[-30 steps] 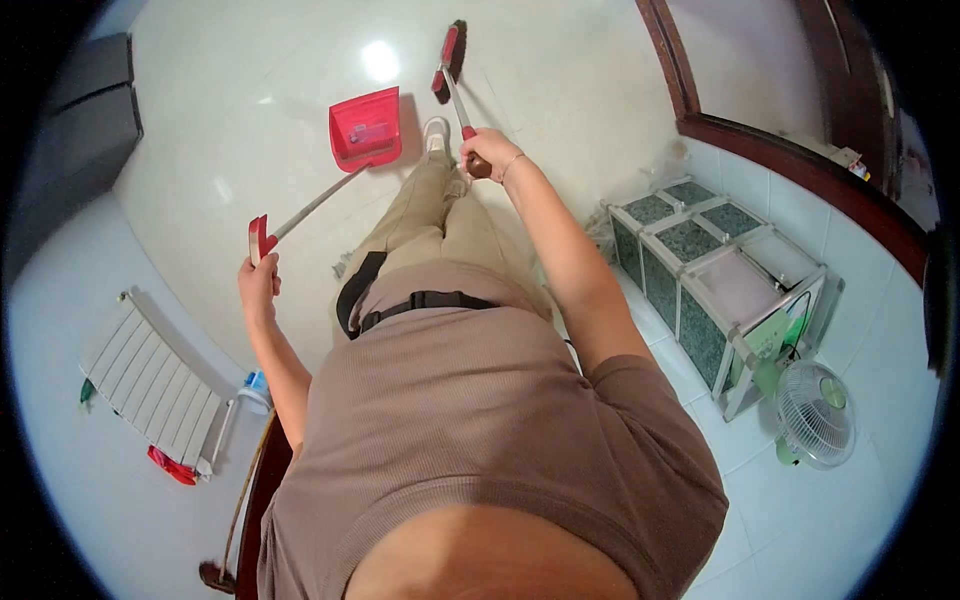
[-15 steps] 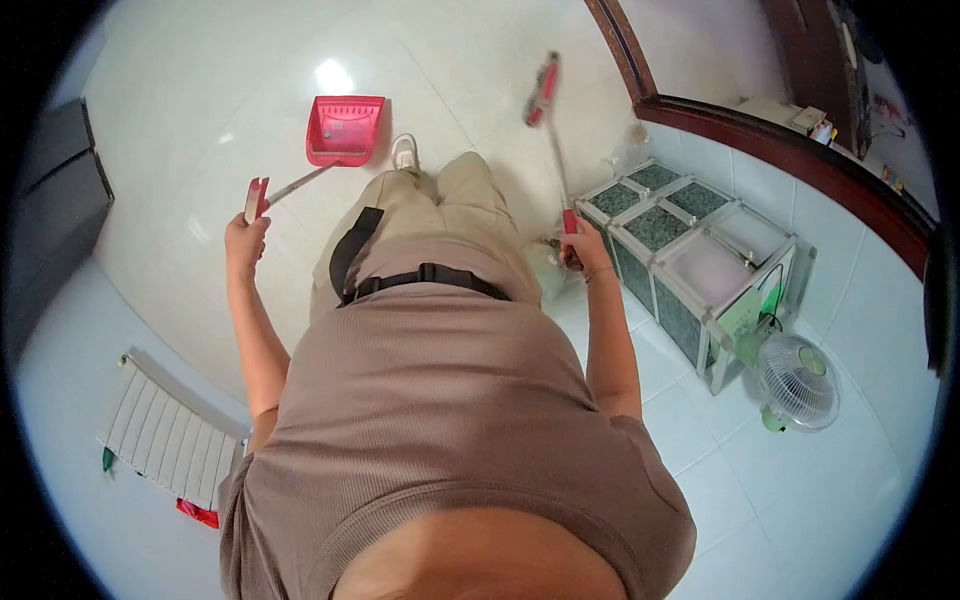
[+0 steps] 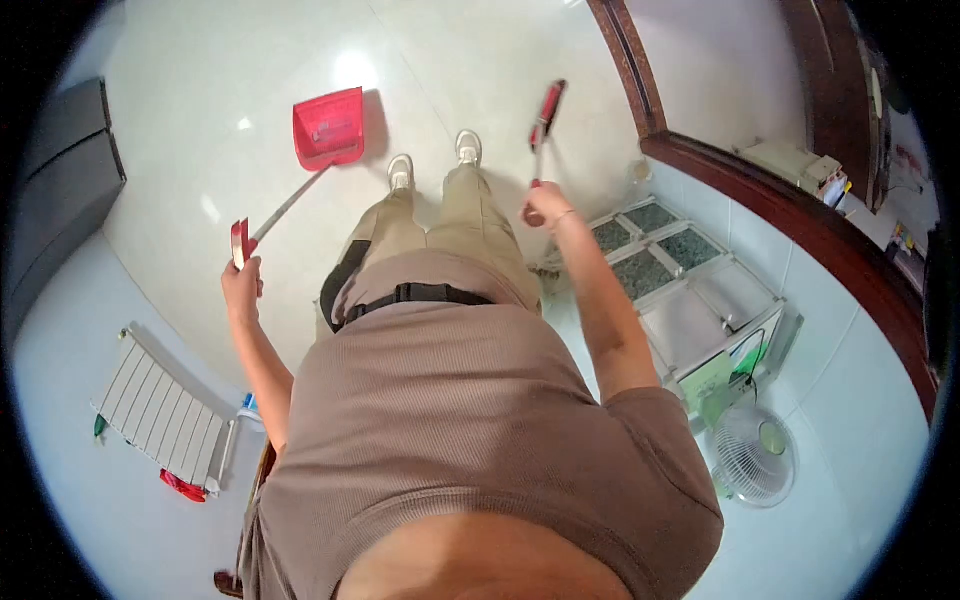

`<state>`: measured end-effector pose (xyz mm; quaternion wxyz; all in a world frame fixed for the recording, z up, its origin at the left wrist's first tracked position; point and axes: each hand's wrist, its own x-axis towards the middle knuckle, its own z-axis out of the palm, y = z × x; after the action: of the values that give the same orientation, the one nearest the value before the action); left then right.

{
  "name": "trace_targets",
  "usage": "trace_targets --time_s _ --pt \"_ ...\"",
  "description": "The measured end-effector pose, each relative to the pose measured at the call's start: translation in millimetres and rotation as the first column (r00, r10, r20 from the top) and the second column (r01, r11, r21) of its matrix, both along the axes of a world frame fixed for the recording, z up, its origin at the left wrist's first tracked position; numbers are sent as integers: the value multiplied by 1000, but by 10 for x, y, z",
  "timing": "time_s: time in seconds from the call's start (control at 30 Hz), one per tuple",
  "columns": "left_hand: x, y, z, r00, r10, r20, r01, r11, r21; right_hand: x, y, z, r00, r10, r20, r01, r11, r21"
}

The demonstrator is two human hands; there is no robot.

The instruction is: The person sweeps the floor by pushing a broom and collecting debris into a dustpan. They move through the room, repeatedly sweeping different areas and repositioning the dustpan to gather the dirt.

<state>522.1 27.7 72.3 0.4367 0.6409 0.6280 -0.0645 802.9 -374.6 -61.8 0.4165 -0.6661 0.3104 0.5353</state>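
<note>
At the left, my left hand (image 3: pixel 242 285) is closed round the handle end of a long-handled red dustpan (image 3: pixel 329 128). The pan is in front of my feet, a little to the left; whether it touches the floor I cannot tell. My right hand (image 3: pixel 546 205) grips the red handle of a broom (image 3: pixel 547 115), whose red and dark head is in front of me, right of my shoes. Dustpan and broom head are well apart, with both shoes (image 3: pixel 468 148) between and below them.
A metal-framed cabinet (image 3: pixel 690 300) stands at the right, with a fan (image 3: pixel 755 455) beside it. A dark red wooden frame (image 3: pixel 790 185) runs along the right. At the left are a white radiator (image 3: pixel 165 405) and dark furniture (image 3: pixel 65 180).
My right hand has moved inward and forward with the broom. My left hand and the dustpan sit slightly differently, the pan turned. Both shoes now show, and the cabinet and fan have shifted in view.
</note>
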Motion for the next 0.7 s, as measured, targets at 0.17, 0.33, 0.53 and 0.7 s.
trace_targets --time_s 0.17,0.33,0.53,0.7 --pt "164 -203 76 991 130 -34 -129 991 32 118 797 278 995 95 19 -96 948 302" --pt "297 -303 193 993 110 -47 -108 993 53 422 1286 256 936 327 129 -351 852 388" --pt "431 -349 360 992 126 -17 -125 992 31 717 946 565 991 124 -45 -83 850 521" --pt "468 -259 309 990 126 -58 -126 992 2 785 240 774 997 -43 63 17 933 358"
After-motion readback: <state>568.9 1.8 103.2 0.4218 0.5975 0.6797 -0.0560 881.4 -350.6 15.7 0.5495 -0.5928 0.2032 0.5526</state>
